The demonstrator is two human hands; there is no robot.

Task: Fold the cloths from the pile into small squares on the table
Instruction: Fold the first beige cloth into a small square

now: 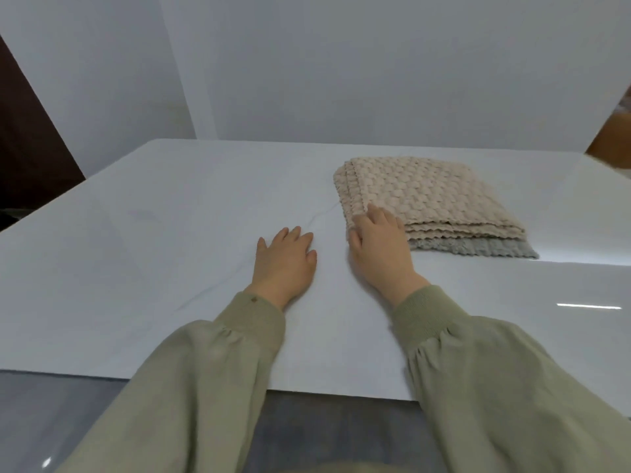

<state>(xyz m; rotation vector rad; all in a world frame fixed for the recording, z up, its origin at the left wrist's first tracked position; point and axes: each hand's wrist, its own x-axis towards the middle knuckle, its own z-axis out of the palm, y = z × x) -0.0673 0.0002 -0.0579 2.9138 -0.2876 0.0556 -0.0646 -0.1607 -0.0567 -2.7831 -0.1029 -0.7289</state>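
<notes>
1. White table: fills the middle of my view, with its near edge at 6 o'clock.
2. Sleeves: the left sleeve comes in from 7 o'clock and the right sleeve from 5 o'clock. Both are olive green.
3. Pile of cloths: lies flat on the table at 2 o'clock from centre. The layers are beige and waffle-textured, over one grey cloth that shows along the near edge.
4. Right hand: sits at the pile's 7 o'clock corner. The fingers lie on the top cloth and the thumb is against its left edge. I cannot tell whether they pinch a layer.
5. Left hand: lies at 9 o'clock from the right hand, apart from the pile. It is palm down on the bare table, fingers released and slightly spread.
</notes>
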